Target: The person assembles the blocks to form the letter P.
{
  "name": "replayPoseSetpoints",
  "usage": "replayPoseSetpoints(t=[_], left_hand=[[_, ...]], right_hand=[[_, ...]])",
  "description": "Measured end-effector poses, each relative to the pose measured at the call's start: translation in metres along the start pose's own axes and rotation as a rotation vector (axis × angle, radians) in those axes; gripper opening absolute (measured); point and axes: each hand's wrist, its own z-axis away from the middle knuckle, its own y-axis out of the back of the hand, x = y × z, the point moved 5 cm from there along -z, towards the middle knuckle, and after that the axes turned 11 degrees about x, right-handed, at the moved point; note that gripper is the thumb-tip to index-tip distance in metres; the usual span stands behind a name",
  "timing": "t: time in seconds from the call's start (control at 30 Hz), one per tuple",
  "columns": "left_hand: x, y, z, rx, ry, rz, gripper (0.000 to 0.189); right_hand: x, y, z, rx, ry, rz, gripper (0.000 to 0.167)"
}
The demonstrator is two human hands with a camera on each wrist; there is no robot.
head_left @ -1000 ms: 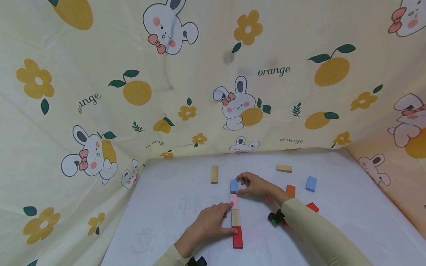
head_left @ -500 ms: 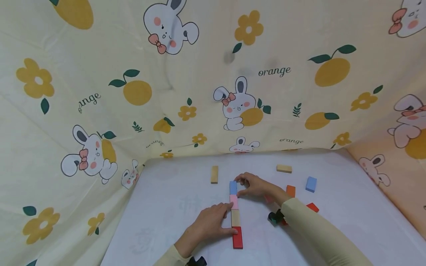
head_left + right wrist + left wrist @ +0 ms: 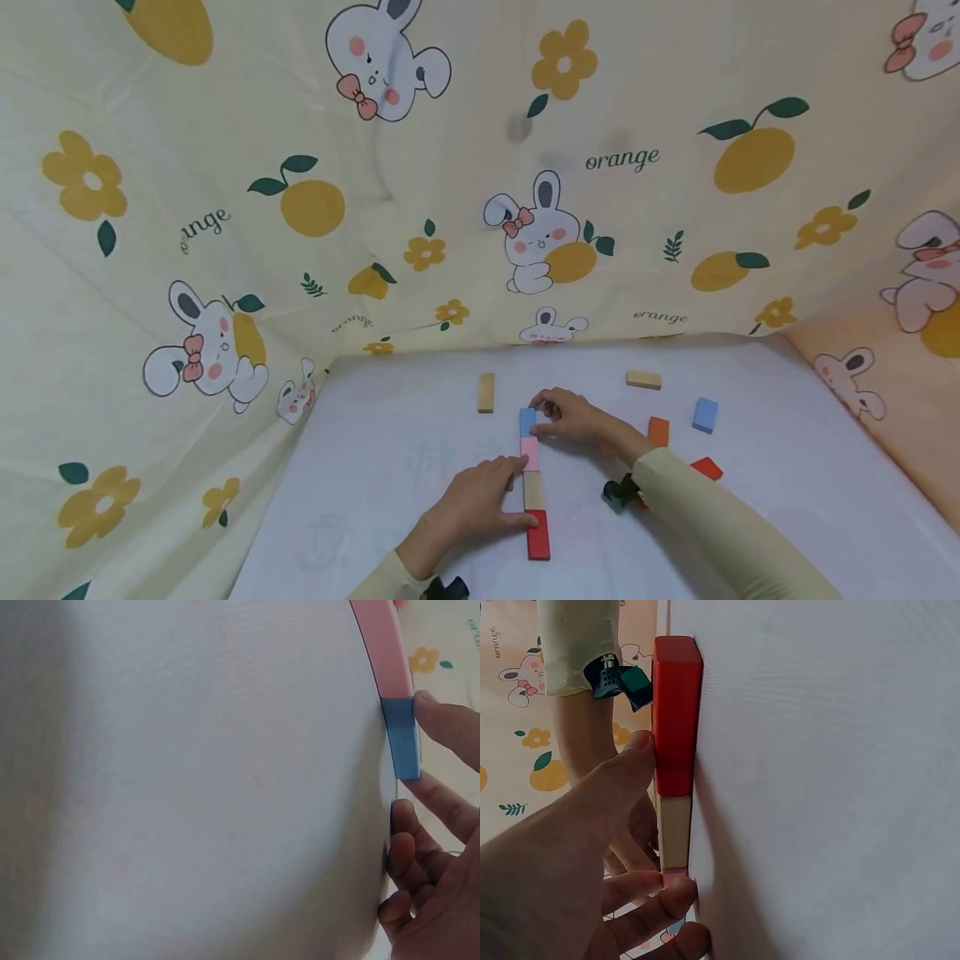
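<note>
A straight row of rectangular blocks runs away from me on the white table. Nearest is a red block (image 3: 539,542), then a plain wooden block (image 3: 533,492), a pink block (image 3: 531,454) and a blue block (image 3: 527,419) at the far end. My left hand (image 3: 472,500) lies along the row's left side, its thumb on the red block and its fingertips at the pink one. My right hand (image 3: 573,418) pinches the blue block from the right, index finger at its far end and thumb near the pink joint. In the right wrist view, blue and pink ends meet flush.
A wooden block (image 3: 486,393) stands apart behind the row to the left. Farther right lie another wooden block (image 3: 644,380), a second blue block (image 3: 705,415), an orange block (image 3: 658,431) and a red piece (image 3: 707,468), partly behind the right sleeve. A printed curtain (image 3: 450,167) encloses the table.
The blue block has slid toward me, and the gap between it and the pink block has gone. My left hand has stayed in place against the row.
</note>
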Motion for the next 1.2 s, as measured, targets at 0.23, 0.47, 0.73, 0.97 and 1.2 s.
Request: replayPoseSetpoints(t=[0.23,0.47,0.73,0.97,1.2], left_hand=[[-0.001,0.000,-0.001,0.003,0.016,0.019,0.092],[-0.004,0.000,-0.005,-0.028,0.065,0.058,0.098],[-0.009,-0.002,-0.008,-0.025,0.079,0.108,0.098],[-0.009,-0.003,-0.010,-0.015,0.053,0.101,0.093],[-0.009,-0.001,-0.012,-0.025,0.071,0.091,0.092]], right_hand=[[-0.003,0.003,0.001,0.005,0.009,-0.008,0.048],[-0.003,0.004,0.000,-0.008,0.000,-0.016,0.049],[-0.005,0.005,-0.002,-0.022,0.021,-0.057,0.045],[-0.005,0.009,-0.003,-0.020,-0.013,-0.096,0.043],[-0.004,0.010,-0.014,0.022,0.012,-0.085,0.046]])
